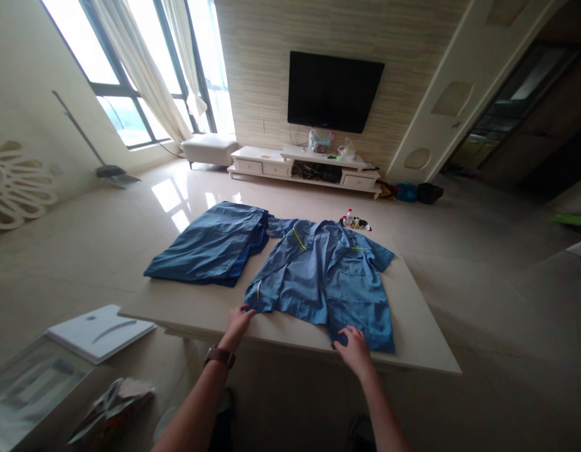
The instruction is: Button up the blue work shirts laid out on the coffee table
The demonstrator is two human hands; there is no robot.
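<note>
A blue short-sleeved work shirt (356,292) with yellow-green trim lies spread on the cream table, its front opened apart and its collar at the far side. My left hand (238,323), with a dark watch on the wrist, pinches the shirt's near left hem corner. At the hem of the right front panel, my right hand (354,348) has its fingers curled on the cloth's edge, thumb toward the table's rim. Left of the shirt rests a folded stack of blue garments (208,242), touching one sleeve.
The table (426,339) has its near edge just before me. Bottles (349,216) stand behind the shirt. On the floor at left are a white box (100,333) and a plastic bag (114,405). A low TV cabinet (271,166) runs along the far wall.
</note>
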